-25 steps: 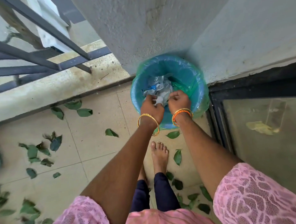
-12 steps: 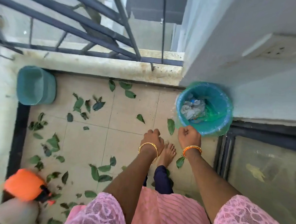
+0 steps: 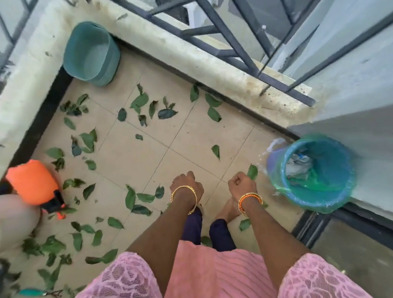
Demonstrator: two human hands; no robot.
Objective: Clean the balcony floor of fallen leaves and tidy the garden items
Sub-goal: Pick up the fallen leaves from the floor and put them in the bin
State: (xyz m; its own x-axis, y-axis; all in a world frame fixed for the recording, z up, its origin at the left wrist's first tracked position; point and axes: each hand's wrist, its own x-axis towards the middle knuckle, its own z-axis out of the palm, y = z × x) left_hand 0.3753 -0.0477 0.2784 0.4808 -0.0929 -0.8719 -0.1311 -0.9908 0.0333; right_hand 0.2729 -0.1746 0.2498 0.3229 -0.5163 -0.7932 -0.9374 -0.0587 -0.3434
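Several green leaves (image 3: 130,198) lie scattered over the beige balcony tiles (image 3: 131,159), thickest at the left and near my feet. A blue bin (image 3: 334,156) with a green liner stands at the right against the wall, with crumpled white and grey rubbish inside. My left hand (image 3: 187,182) and my right hand (image 3: 241,184) hang side by side over the floor, left of the bin, each with curled fingers and holding nothing. One leaf (image 3: 252,172) lies just beyond my right hand.
A teal plant pot (image 3: 91,52) lies tipped in the far left corner by the parapet. An orange sprayer (image 3: 33,182) and a beige pot (image 3: 7,223) stand at the left. Dark railing (image 3: 230,52) runs above the ledge. A glass door (image 3: 356,259) is at the right.
My hands left the rubbish in the bin and drew back over the floor. The view swung left, bringing the teal pot, the orange sprayer and more leaves into sight.
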